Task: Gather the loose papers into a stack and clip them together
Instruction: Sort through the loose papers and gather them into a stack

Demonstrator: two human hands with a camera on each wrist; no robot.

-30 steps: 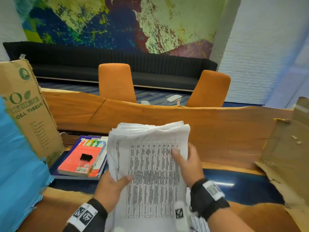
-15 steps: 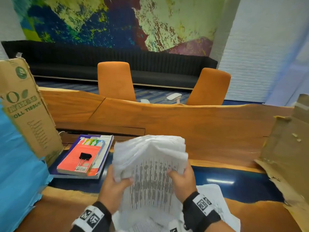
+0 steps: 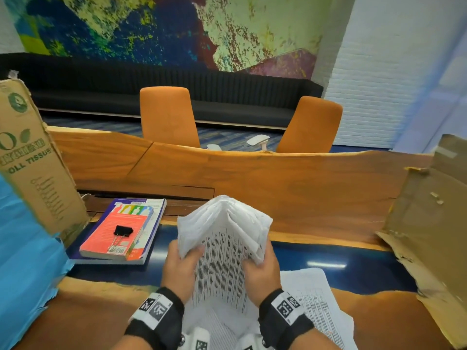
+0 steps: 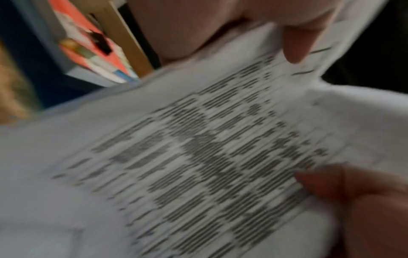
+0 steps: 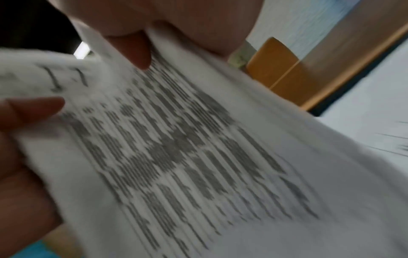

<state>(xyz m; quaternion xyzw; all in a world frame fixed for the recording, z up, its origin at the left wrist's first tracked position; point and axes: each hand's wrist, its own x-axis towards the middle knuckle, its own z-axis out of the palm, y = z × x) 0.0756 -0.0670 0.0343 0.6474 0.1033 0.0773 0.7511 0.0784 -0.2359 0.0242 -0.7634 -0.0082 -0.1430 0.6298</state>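
A thick stack of printed white papers (image 3: 222,251) stands upright above the table, its top edge bowed and fanned. My left hand (image 3: 180,265) grips its left edge and my right hand (image 3: 261,270) grips its right edge, thumbs on the printed face. In the wrist views the same stack of papers (image 4: 198,157) (image 5: 176,148) is blurred, with thumbs pressed on it. More loose sheets (image 3: 313,299) lie flat on the table under and right of my hands. A black binder clip (image 3: 123,231) rests on a red book (image 3: 115,231) to the left.
The red book sits on a larger book (image 3: 151,223) at the left. A cardboard tissue box (image 3: 32,160) and blue sheet (image 3: 22,261) stand at far left; torn cardboard (image 3: 429,223) is at right. Two orange chairs (image 3: 166,114) stand beyond the wooden table (image 3: 278,188).
The paper stack has dropped lower towards the table with both hands still on its sides, and its top has bowed and fanned. Loose sheets at the right have come into view.
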